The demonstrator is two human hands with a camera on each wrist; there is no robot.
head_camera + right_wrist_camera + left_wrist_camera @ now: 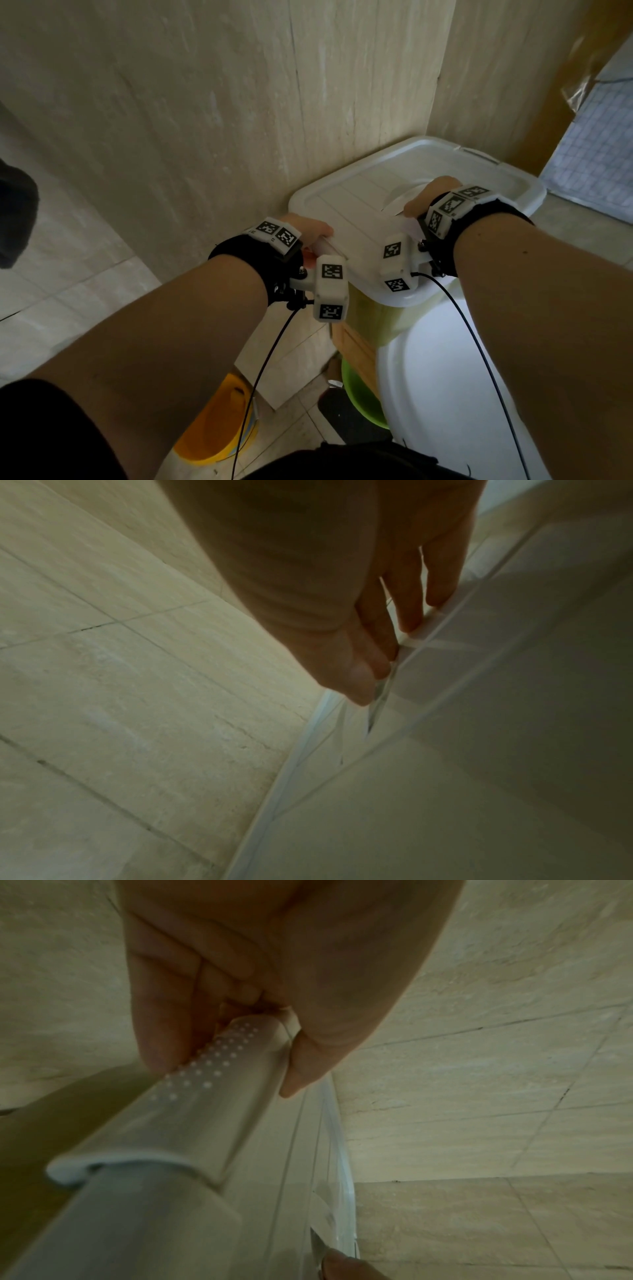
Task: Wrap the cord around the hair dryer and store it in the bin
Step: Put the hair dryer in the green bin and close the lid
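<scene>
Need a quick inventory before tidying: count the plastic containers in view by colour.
White: 1 white-lidded plastic storage bin
Yellow: 1 round yellow plastic bucket
Green: 1 round green plastic basin
Total: 3

No legible text, apparently.

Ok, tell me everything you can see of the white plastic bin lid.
The white plastic bin lid is rectangular with rounded corners, a raised rim and shallow ribbed panels, sitting on the translucent yellowish bin by the tiled wall. The left hand grips its dotted end clip; fingertips of the right hand touch the rim at the opposite end.
</scene>
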